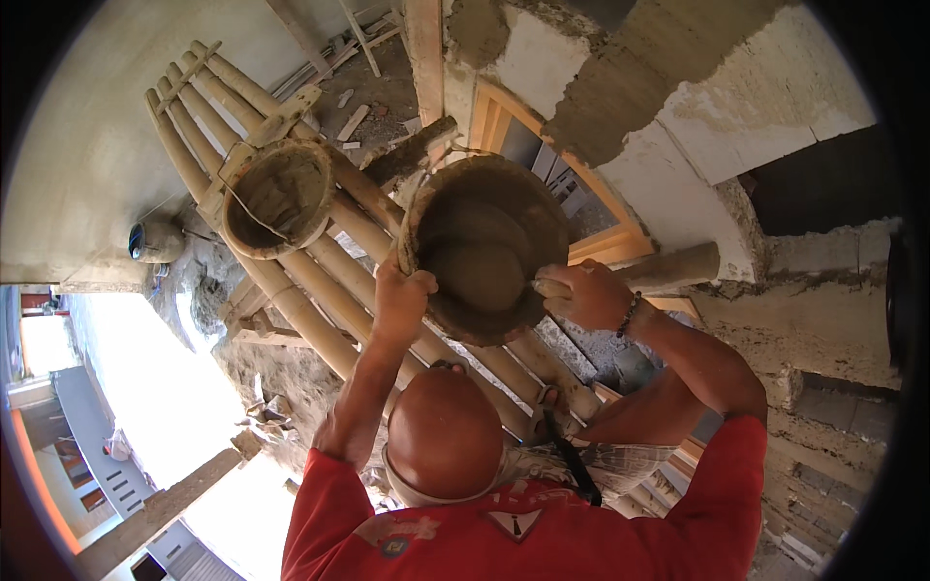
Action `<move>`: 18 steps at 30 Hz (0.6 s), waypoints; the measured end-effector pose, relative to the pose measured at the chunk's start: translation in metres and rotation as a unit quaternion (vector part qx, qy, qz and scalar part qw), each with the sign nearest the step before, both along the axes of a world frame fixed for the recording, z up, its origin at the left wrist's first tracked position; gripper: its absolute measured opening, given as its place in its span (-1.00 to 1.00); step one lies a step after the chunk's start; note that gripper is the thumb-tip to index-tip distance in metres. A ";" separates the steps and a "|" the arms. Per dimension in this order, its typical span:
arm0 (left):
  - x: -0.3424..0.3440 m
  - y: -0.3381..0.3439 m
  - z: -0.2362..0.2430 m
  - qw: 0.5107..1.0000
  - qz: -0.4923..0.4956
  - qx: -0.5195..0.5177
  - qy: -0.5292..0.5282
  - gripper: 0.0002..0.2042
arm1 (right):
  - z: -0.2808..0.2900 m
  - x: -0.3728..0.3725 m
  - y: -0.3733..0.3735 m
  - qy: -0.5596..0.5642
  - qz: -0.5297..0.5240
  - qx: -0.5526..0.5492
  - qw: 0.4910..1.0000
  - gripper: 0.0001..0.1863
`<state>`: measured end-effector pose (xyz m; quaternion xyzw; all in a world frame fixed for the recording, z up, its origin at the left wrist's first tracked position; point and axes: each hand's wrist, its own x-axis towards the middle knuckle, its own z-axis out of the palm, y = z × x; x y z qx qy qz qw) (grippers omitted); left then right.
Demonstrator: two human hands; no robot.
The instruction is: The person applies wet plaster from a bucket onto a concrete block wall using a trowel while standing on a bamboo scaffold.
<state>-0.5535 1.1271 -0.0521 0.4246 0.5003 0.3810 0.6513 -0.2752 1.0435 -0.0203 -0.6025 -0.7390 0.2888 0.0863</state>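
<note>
A mud-caked bucket [426, 228] of wet grey mortar [475, 276] stands tilted in front of me on a bamboo platform. My left hand [401, 298] is closed round its near left rim. At the near right rim, my right hand [587, 294] grips a short tan handle [550, 289], apparently a trowel's; its blade cannot be made out. A second mortar-crusted bucket [281, 194], with a thin wire bail, rests on the poles to the left, touched by neither hand. Below the mortar bucket are my raised knee [446, 431] and a sandalled foot [548, 399].
Bamboo poles [300, 302] with gaps between them form the platform. A partly plastered block wall [717, 107] with an orange wooden window frame [620, 237] rises at the right. Rubble and wood scraps [355, 122] lie on the ground beyond; a dark container [155, 242] sits far left.
</note>
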 end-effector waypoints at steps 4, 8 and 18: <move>-0.009 0.010 0.014 0.997 0.029 -0.017 -0.072 -0.51 | 0.050 0.003 0.022 0.058 0.012 0.024 0.998 -0.62; -0.017 0.018 0.047 0.995 0.053 -0.013 -0.087 -0.54 | 0.096 0.002 0.032 0.065 0.008 0.040 0.997 -0.65; -0.012 0.021 0.093 0.989 0.069 0.025 -0.126 -0.43 | 0.137 0.023 0.021 0.020 0.000 0.072 0.997 -0.63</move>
